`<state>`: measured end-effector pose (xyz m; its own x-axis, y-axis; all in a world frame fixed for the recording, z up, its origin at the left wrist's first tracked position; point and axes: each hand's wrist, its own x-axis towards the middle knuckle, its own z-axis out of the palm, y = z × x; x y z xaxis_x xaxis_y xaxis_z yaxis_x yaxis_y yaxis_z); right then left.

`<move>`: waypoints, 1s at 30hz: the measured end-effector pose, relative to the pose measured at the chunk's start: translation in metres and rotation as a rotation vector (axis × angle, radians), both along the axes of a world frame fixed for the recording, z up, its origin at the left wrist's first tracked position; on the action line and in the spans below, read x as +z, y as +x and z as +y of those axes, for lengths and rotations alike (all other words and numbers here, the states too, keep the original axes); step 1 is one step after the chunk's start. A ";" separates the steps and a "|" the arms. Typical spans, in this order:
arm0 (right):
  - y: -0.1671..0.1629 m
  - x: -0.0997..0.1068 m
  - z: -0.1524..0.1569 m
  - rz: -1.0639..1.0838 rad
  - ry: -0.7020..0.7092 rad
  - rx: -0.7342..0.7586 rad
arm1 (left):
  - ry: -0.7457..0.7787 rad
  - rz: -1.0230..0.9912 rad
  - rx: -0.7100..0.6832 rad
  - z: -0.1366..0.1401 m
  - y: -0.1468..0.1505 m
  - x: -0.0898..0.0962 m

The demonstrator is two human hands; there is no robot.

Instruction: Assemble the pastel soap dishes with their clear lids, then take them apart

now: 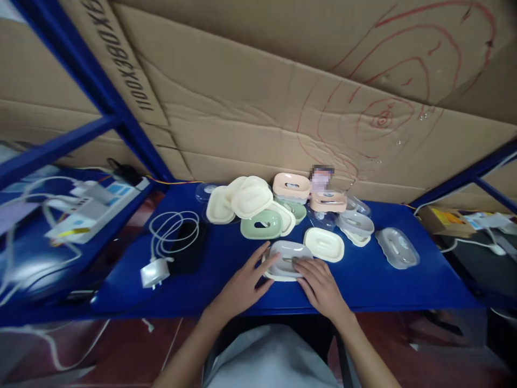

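A grey soap dish tray [293, 250] with a slot in its middle sits on a cream base [283, 278], just in front of me on the blue table. At its left end is my left hand [248, 277], fingers spread, the tips reaching the rim and the thumb near the front edge. My right hand [321, 280] bends its fingers over the tray's right end, thumb at the front. Those fingers hide part of the slot. Just behind my right hand lies a cream oval piece [324, 244]. A green tray [262, 225] lies behind the grey one.
Cream pieces [252, 198] are heaped at the back, beside peach trays [291, 186]. Another grey tray [398, 248] lies to the right. On the left are a white charger [155, 273] with a coiled cable and a power strip [97, 213]. Cardboard [242, 102] walls the back.
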<state>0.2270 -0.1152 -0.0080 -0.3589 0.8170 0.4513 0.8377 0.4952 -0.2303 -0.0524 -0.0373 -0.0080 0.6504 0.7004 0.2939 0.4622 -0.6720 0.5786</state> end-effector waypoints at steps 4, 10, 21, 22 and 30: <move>0.000 -0.009 0.006 -0.023 0.001 0.049 | 0.004 -0.009 0.071 -0.005 0.001 -0.008; 0.000 -0.032 0.008 0.029 0.016 0.009 | -0.057 -0.038 0.099 -0.002 0.004 -0.019; 0.006 -0.035 0.011 0.135 -0.102 0.066 | -0.001 0.041 0.102 -0.006 0.005 -0.014; 0.006 -0.033 0.013 0.134 -0.099 0.062 | 0.012 0.046 0.091 -0.005 0.005 -0.015; 0.008 -0.012 0.014 0.111 -0.042 0.041 | 0.022 -0.045 0.047 0.005 0.007 -0.008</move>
